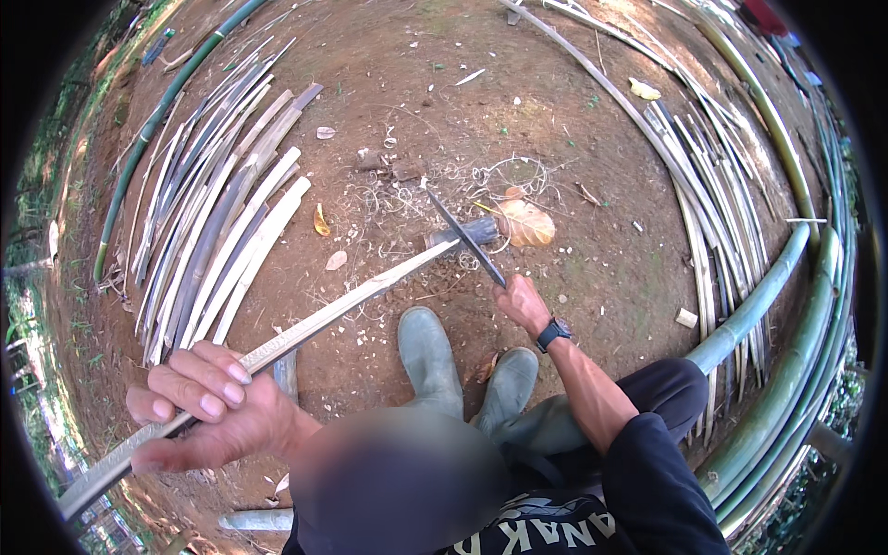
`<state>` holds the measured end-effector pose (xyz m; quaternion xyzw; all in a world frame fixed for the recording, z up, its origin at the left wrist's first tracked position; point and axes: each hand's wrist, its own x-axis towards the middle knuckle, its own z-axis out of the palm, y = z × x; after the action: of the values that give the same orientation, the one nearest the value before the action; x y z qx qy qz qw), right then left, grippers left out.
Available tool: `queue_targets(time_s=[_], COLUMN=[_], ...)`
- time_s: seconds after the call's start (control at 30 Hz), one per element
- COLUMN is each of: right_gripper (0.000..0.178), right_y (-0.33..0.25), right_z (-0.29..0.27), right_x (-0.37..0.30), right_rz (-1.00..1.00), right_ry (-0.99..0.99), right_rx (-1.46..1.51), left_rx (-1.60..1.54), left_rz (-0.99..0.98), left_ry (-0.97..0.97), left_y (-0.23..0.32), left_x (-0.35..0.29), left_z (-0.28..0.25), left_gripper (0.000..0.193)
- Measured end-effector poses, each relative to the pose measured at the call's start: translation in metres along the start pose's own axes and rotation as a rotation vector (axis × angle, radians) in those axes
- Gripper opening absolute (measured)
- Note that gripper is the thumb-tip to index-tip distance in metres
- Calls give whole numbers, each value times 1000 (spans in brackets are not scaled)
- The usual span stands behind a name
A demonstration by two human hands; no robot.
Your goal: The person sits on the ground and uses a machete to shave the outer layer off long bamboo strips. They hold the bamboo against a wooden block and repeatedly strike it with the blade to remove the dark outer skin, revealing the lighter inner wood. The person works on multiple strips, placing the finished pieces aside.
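The left hand (pixel 245 416) has its grip closed around a long, narrow, pale-faced bamboo strip (pixel 351 298), fingers above and thumb below. The strip's long axis runs slantwise from the near left, past the hand, away to the right above the brown dirt ground (pixel 592 231). The right hand (pixel 523 305), nearer the strip's far end, is clenched on the handle of a dark, straight-bladed knife (pixel 483 260). From that grip the strip's end lies ahead and to the left, and the blade crosses it steeply; whether edge and wood touch, I cannot tell.

Just beyond the crossing lies a short, dark grey, cylindrical stub (pixel 481 228), with a broad yellow-brown dry leaf (pixel 532 225) beside it and thin curled pale shavings (pixel 513 174) around. Two grey-green rubber boots (pixel 430 356) stand on the near side, below the strip. Split bamboo strips (pixel 199 222) lie heaped toward the ground's left side, thick green bamboo poles (pixel 795 342) toward its right.
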<state>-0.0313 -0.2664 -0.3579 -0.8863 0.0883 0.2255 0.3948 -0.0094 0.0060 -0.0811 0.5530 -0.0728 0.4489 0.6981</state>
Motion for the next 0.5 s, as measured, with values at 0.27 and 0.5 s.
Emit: queue_targets(time_s=[0.27,0.5], right_gripper=[36,20], right_y=[-15,-122], right_z=[-6,-31], right_x=[-6,-54], right_rz=[51,-325], right_ry=[19,18], right_rx=[-10,105], left_rx=[-254,-290], left_rz=[-121,-127], left_ry=[-211,-217], left_y=[-1,-1], left_x=[-3,-5], left_z=[2,7], left_gripper=[54,57])
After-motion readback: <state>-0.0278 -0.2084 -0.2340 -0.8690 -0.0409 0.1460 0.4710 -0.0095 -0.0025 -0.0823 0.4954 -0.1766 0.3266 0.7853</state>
